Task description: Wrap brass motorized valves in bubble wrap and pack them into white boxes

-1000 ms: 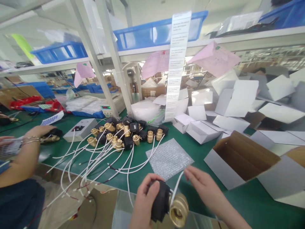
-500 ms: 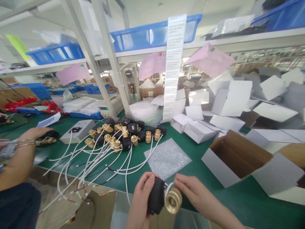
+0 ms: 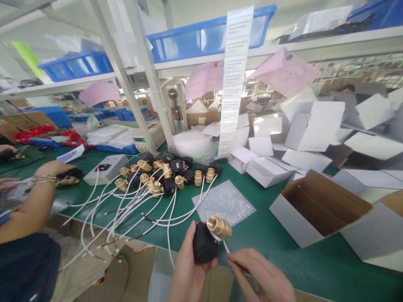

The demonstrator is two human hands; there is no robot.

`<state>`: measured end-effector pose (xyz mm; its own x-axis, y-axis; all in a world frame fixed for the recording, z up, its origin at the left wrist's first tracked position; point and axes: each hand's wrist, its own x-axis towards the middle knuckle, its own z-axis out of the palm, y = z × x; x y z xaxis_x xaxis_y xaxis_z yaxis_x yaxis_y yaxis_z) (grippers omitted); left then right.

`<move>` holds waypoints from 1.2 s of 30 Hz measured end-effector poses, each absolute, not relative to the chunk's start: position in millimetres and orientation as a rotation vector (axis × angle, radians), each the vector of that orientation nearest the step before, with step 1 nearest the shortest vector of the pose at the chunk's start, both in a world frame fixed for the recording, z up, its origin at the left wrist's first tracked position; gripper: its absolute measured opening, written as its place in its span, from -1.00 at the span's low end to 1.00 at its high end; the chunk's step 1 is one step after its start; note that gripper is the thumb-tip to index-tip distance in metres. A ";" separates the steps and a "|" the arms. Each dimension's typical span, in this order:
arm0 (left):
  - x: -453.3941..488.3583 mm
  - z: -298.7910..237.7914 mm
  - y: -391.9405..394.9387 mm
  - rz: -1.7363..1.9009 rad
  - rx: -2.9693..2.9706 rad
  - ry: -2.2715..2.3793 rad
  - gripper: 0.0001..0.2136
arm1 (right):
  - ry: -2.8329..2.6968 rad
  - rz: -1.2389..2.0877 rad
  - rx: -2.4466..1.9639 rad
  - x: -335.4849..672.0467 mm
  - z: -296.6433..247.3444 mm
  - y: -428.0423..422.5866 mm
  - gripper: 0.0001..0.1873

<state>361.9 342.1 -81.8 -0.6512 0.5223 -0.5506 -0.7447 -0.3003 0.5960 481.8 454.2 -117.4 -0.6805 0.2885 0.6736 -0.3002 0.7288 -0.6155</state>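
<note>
Head view: a green table (image 3: 308, 270) spreads across the lower half of the frame. Loose white boxes (image 3: 324, 126) crowd the right side, and an open box (image 3: 296, 222) with a brown inside stands at lower right. Brass-and-black valves (image 3: 169, 186) with white cables cluster left of centre. A co-worker's arm (image 3: 33, 209) reaches in at far left, its hand on another valve (image 3: 67, 181). A sheet of bubble wrap (image 3: 225, 203) lies flat at the centre. Below it, at bottom centre, the left hand (image 3: 189, 266) grips a valve (image 3: 204, 243) by its black body, the brass pipe on top slightly tilted. Just right of that, the right hand (image 3: 260, 272) pinches the valve's white cable (image 3: 226, 246) between thumb and fingers.
</note>
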 end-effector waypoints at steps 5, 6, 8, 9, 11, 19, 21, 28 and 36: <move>373.7 -84.6 347.7 2.097 -0.191 1.193 -0.35 | -1.932 1.508 -0.102 472.4 -102.3 452.2 -0.82; 376.1 -81.8 348.0 2.079 -0.154 1.230 -0.35 | -1.838 1.632 -0.184 470.4 -102.3 450.9 -0.72; 379.5 -74.7 347.7 2.018 -0.101 1.281 -0.38 | -1.686 1.862 -0.336 467.8 -99.5 448.1 -0.56; 380.6 -71.3 347.3 1.996 -0.084 1.297 -0.39 | -1.643 1.956 -0.394 467.3 -96.3 447.0 -0.51; 381.5 -66.5 346.8 1.982 -0.054 1.332 -0.41 | -1.589 2.068 -0.466 467.2 -87.9 446.0 -0.45; 378.1 -72.1 352.1 1.943 -0.070 1.417 -0.34 | -1.598 2.097 -0.468 466.7 -85.6 451.9 -0.41; 378.1 -72.0 352.4 1.941 -0.068 1.419 -0.34 | -1.614 2.094 -0.456 466.6 -92.7 453.3 -0.41; 371.8 -79.3 352.7 1.896 0.024 1.531 -0.43 | -2.114 1.208 0.000 468.4 -93.5 463.0 -0.75; 362.3 -99.0 354.7 1.831 0.413 1.819 -0.65 | -2.330 1.302 0.001 460.6 -63.1 485.4 -0.81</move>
